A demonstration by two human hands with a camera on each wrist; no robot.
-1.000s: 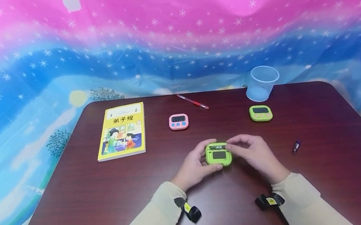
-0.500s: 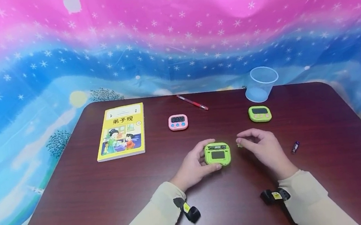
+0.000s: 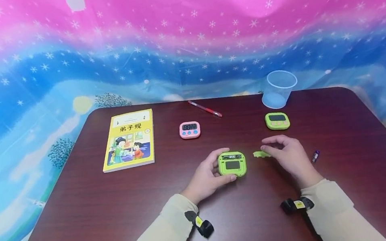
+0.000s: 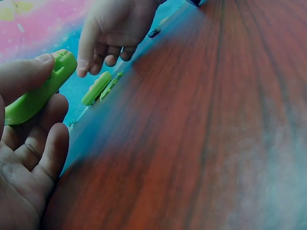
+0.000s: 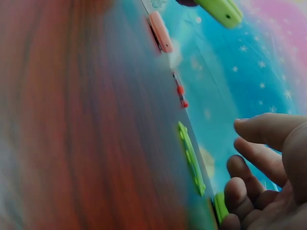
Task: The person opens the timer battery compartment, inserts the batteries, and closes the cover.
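Green timer [image 3: 232, 164] lies back-up, battery bay exposed, steadied by left hand [image 3: 206, 178] fingers curled round its edge. Right hand [image 3: 289, 156] fingers, relaxed and apart, hover over detached cover [image 3: 261, 154] on worktop [image 3: 117, 212].

Both arms wear long cream sleeves [image 3: 163, 230] reaching the wrists. A black strap [image 3: 200, 223] with a small yellow tag sits at each cuff. The hands are bare.

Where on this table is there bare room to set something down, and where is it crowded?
Bare: the near-left table below the book, and the far right past the small battery. Crowded: the middle, where the left hand holds the green timer beside its cover and the right hand.
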